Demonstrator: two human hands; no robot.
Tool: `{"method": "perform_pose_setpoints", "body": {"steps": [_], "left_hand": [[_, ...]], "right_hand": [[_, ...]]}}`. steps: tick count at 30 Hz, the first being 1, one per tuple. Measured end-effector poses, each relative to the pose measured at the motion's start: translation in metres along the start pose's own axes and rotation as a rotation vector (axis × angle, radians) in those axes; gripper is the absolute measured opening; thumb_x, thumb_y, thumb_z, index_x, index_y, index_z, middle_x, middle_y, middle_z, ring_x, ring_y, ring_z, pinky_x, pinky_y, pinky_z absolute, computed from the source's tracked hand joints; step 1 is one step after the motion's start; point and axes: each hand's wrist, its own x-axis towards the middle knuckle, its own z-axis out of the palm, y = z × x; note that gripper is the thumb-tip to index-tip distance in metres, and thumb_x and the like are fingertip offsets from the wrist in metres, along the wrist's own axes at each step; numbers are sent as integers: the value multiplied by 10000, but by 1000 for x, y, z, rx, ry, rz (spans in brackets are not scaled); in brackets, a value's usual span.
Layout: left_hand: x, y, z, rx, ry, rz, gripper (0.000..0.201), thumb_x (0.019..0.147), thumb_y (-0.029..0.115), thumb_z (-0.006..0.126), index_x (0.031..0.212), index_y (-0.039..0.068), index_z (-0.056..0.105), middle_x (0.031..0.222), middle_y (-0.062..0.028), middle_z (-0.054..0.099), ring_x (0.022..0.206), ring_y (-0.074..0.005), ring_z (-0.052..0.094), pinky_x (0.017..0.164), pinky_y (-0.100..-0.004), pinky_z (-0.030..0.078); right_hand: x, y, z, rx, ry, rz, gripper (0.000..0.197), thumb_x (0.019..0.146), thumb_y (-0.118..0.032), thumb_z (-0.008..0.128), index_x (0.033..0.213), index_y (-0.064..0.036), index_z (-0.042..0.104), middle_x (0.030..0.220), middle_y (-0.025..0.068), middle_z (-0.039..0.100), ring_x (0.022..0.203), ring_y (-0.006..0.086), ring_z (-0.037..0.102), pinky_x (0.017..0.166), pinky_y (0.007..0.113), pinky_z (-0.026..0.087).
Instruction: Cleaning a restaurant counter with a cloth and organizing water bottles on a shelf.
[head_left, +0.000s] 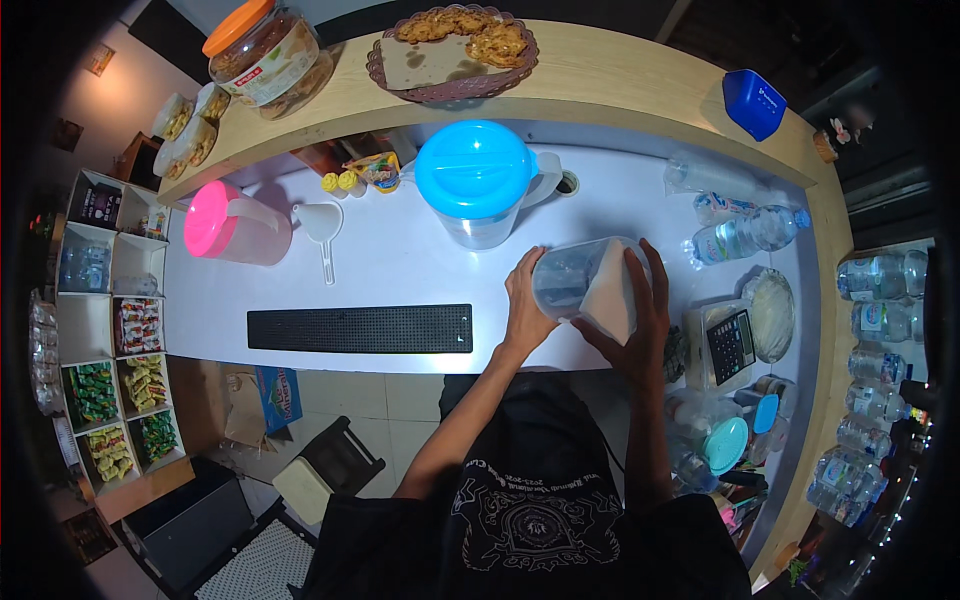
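Between my two hands is a see-through plastic container [562, 277], tilted over the right part of the white counter. A pale, sand-coloured mass [607, 290], perhaps sugar, lies slanted along its right side. My left hand [525, 305] grips the left side, fingers at the far edge and thumb near the bottom. My right hand [645, 325] wraps around the right side. Just behind stands a large pitcher with a bright blue lid [477, 170]. Farther left are a white funnel [318, 224] and a pitcher with a pink lid [212, 220].
A black rubber mat [360, 328] lies along the counter's front edge. Water bottles [750, 235], a calculator [728, 348] and lidded tubs [725, 445] crowd the right. On the raised shelf [600, 60] sit a basket of fried food [455, 55] and an orange-lidded jar [270, 70].
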Motion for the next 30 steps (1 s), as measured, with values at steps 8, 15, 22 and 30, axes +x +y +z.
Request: {"method": "perform_pose_setpoints", "body": {"steps": [8,15,22,30], "left_hand": [[1,-3,-3,3,-67,-69,1005,682,275,908,1473,15,346,1457,-168,466,1355,-365,414,1141,-471,277],[5,5,-9,-188,-118,-252,1110,582,286,962,1474,42,349,1467,-194,428,1377,-401,368,1156,-498,299],[4,3,-16,-73,-139,-107,1098,552,222,977,1452,55,372,1444,-176,481,1362,-373,441,1148,-482,321],[7,0,-17,-91,-140,-42,1124,532,174,987,1461,61,365,1440,-162,483,1360,-378,438,1140,-484,334]], "right_hand": [[-12,-9,9,-198,-42,-89,1076,578,-262,962,1508,-114,441,1559,229,352,1371,456,439,1054,556,468],[-11,-6,21,-153,45,-62,1059,600,-255,954,1512,-108,437,1564,233,342,1374,456,435,1064,552,458],[-11,-5,10,-130,144,-36,1038,629,-259,947,1507,-71,426,1544,236,364,1374,448,439,1064,541,457],[-5,12,13,-89,141,-9,1006,651,-192,932,1504,-58,416,1531,235,396,1383,427,442,1095,514,434]]}}
